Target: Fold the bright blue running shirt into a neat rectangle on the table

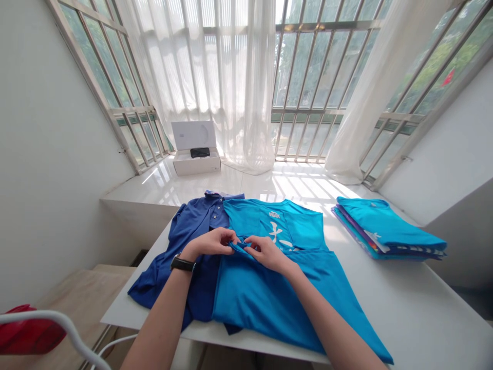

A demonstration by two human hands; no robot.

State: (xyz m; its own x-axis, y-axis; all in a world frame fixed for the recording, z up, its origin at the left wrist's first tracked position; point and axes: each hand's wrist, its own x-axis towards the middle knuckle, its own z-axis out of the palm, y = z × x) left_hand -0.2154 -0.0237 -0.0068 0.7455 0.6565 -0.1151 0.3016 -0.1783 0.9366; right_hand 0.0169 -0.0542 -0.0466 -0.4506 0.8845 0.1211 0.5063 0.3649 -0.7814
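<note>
The left hand (210, 242) and right hand (267, 254) pinch a gathered fold of a teal T-shirt (262, 303), fingers closed on the cloth; it lies over a navy polo (192, 218) on a white bench (385, 308), near a folded stack (389, 226).

A white table (400, 313) carries a navy polo shirt (162, 277) at about nine o'clock and, just beside it at the centre, a turquoise shirt (265, 303), both spread out. At about two o'clock, well apart from them, lies a folded stack of turquoise garments (389, 228).
</note>
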